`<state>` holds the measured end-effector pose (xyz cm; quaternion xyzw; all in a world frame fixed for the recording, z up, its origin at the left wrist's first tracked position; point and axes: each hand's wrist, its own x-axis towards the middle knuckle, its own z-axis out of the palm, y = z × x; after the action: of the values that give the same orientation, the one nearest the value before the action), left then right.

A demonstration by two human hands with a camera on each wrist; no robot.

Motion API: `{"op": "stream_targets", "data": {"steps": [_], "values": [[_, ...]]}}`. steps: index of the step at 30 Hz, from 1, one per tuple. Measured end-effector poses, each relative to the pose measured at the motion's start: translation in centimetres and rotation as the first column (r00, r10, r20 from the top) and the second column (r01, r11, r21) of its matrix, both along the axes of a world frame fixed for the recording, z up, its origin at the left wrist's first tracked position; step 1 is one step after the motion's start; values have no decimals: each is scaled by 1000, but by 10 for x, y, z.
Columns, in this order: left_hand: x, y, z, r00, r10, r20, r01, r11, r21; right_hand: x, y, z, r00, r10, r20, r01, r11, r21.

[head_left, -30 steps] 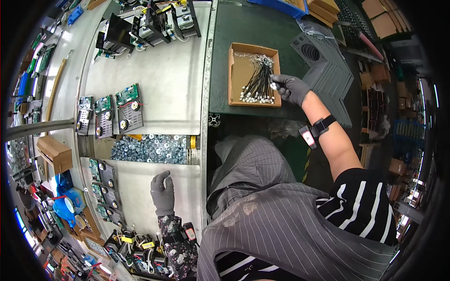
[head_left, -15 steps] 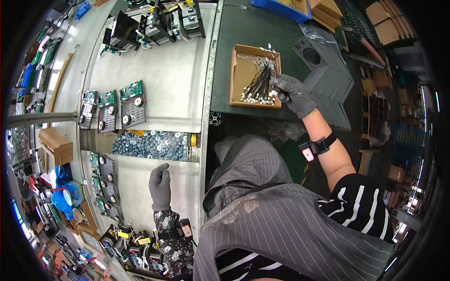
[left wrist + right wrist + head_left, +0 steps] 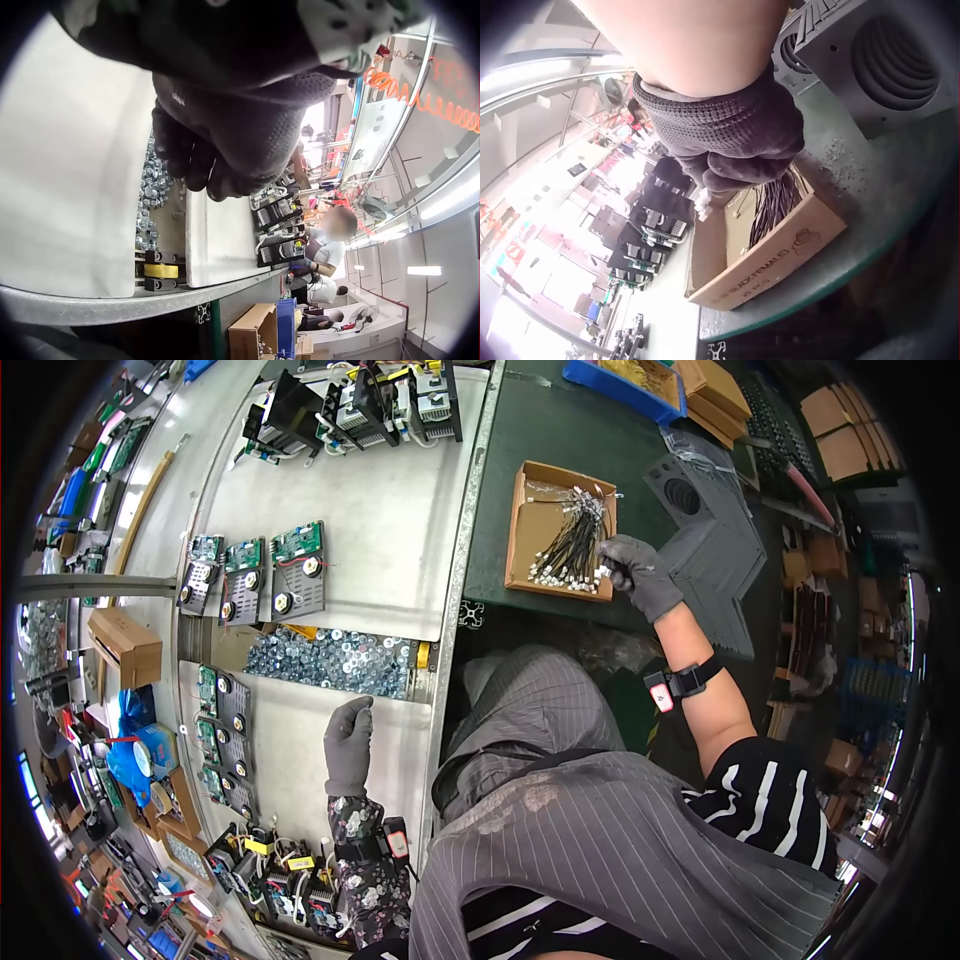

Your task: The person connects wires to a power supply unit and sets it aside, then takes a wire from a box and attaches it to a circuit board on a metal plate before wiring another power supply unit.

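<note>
Shifted rightward in your head view since the earlier frame, as the camera swung, were the green bench, the cardboard box on it and the heap of metal hardware. Inside that box lay the bundle of black cables, just left of your right grip, its long axis running toward you and leaning left. Your left grip was well apart from it, near the hardware, fingers loosely bent with nothing visible in them, while the nearer right grip, at the box's right wall, seemed to pinch white plugs.
</note>
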<state>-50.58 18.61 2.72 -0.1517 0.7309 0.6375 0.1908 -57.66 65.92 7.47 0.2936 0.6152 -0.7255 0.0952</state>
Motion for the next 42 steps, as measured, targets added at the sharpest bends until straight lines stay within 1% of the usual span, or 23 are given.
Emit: {"op": "stream_targets", "data": {"steps": [2,3,6,8,10,11,12,14,16,18,19,20,22,24,26,28,30,32,34,36,38,40,42], "values": [[-4,3,1,1000,-6,3,6,1000,12,2,3,7,992,124,10,-123,967,224],[-9,6,6,1000,-27,12,27,1000,8,4,3,13,993,121,9,-120,967,226],[-24,12,14,998,-40,39,39,998,44,6,-6,45,995,82,-51,-72,983,170],[-33,11,16,992,-76,104,61,988,140,2,-35,67,986,86,-142,-92,995,-35],[-43,32,45,988,-57,145,36,989,140,-8,-63,62,980,153,-124,-161,985,-54],[-46,38,54,988,-69,137,41,979,199,-14,-84,69,966,245,-87,-255,959,-123],[-46,41,62,989,-68,133,33,968,248,-20,-106,72,935,349,-52,-353,913,-205],[-51,48,82,983,-116,143,51,918,393,-34,-150,68,866,499,-42,-494,839,-228],[-53,56,106,985,-77,155,7,914,406,-47,-192,67,747,660,-82,-661,723,-202],[-50,50,110,980,0,200,-97,876,473,-57,-228,59,639,756,-142,-761,594,-261],[-43,42,106,976,17,218,-121,874,471,-58,-246,63,589,781,-206,-802,536,-263],[-38,33,105,974,61,217,-157,875,457,-61,-262,65,540,819,-193,-831,482,-278],[-25,18,104,956,182,230,-248,919,307,-66,-291,54,423,883,-205,-894,368,-257],[-5,4,105,930,302,211,-355,886,299,-61,-318,49,342,914,-219,-925,287,-248],[17,-6,101,854,472,219,-519,795,312,-57,-347,46,254,939,-231,-949,196,-248],[43,-19,93,798,560,223,-603,741,296,-50,-374,53,143,982,-122,-963,110,-247],[66,-32,81,666,708,233,-731,557,395,-37,-399,47,91,985,-145,-958,47,-283],[85,-42,79,604,759,243,-772,481,416,-24,-423,41,180,963,-198,-938,108,-329],[92,-47,69,454,835,312,-864,326,384,-15,-447,22,130,965,-227,-946,53,-319],[101,-60,61,437,845,308,-848,272,456,-1,-468,20,67,961,-267,-978,10,-209],[106,-74,49,403,860,314,-819,185,544,7,-484,26,30,971,-235,-989,-5,-148],[111,-87,31,393,863,316,-812,166,559,9,-501,15,-92,970,-225,-991,-112,-77],[116,-99,25,376,852,365,-850,160,502,10,-515,4,-149,964,-221,-984,-167,-66]]}}
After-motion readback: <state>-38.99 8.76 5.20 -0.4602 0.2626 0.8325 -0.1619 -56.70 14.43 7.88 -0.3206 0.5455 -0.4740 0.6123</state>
